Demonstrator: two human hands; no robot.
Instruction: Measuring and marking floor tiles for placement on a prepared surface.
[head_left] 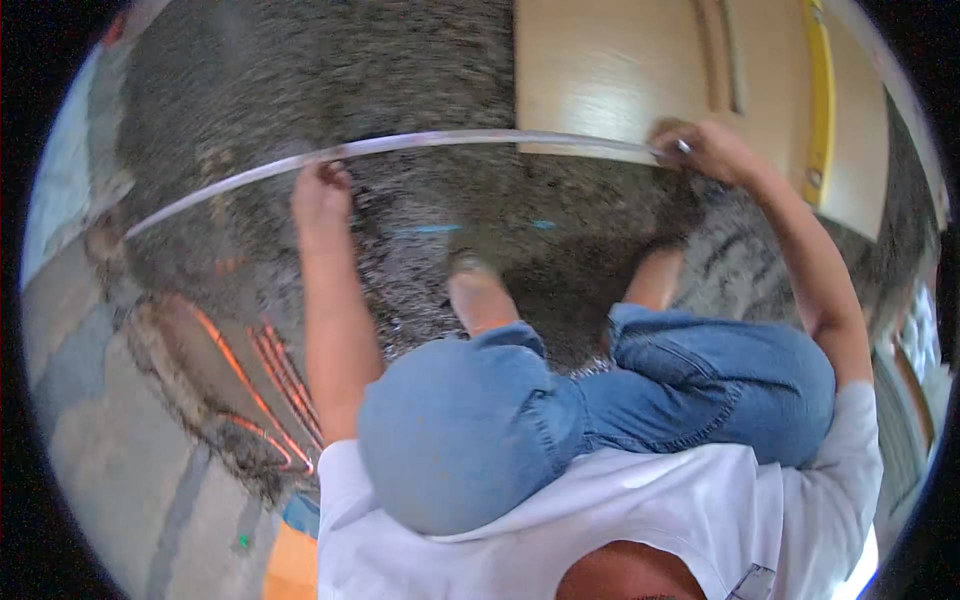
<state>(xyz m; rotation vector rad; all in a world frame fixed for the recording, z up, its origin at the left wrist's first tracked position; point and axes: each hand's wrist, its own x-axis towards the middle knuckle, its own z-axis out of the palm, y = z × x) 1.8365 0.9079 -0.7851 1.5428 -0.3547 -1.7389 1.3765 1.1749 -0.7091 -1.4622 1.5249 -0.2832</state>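
A long, thin, pale strip runs across in front of me, above rough dark ground. Its kind is not clear; its bowed look may come from the lens. At the strip's right end my right hand is closed round it, with a small silvery glint at the fingers. My left hand has its fingers curled against the strip, left of the middle. Beyond my left hand, the far left end of the strip reaches down to the edge of a grey floor. The picture is blurred, so fine detail at the fingers is lost.
Cream boards lie ahead at the right, with a yellow bar like a spirit level on them. Orange pipes show in a broken-out hollow at lower left, beside the grey floor. My bare feet stand on the dark ground.
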